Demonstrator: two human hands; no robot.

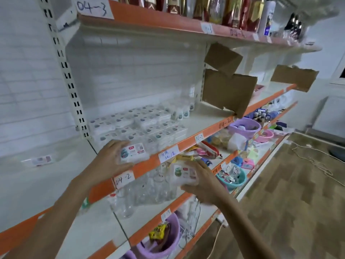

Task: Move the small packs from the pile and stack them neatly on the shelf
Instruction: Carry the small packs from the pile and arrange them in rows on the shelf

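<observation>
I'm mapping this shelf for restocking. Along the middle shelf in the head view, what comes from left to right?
Lone pack → left hand holding a pack → stacked packs → small bottles → cardboard.

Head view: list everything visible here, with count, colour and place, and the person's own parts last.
small packs: many, white, stacked on the middle shelf's left part
middle shelf: one, white with orange edge, handwritten labels
pack in left hand: one, white, at the shelf's front edge
pack in right hand: one, white, in front of the shelf edge
stray pack: one, white, on the bay to the left
small bottles: several, clear, behind the stacks
cardboard pieces: three, brown, middle shelf's right part
glass jars: several, clear, shelf below
purple basin: one, shelf below
teal basin: one, lower shelf
foil bags: several, red and gold, top shelf
left hand: holds a pack
right hand: holds a pack
</observation>
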